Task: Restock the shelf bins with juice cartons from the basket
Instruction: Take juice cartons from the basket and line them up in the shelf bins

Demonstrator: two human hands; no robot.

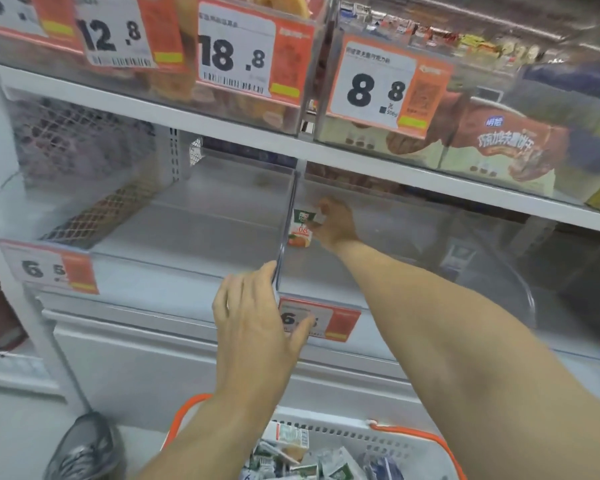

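Observation:
My right hand (336,221) reaches deep into the right clear shelf bin (413,237) and grips a small white, green and orange juice carton (301,227) upright next to the divider. My left hand (253,320) rests with straight fingers on the front edge of the bins, at the clear divider (284,237), holding nothing. The left clear bin (187,233) has nothing in it. Below, a white basket (357,441) with orange handles holds several more juice cartons (288,439).
Orange and white price tags hang on the bin fronts, 6.5 (45,268) at left. The shelf above carries clear bins of snack packs (499,147) with tags 18.8 and 8.8. A grey shoe (84,448) stands on the floor left of the basket.

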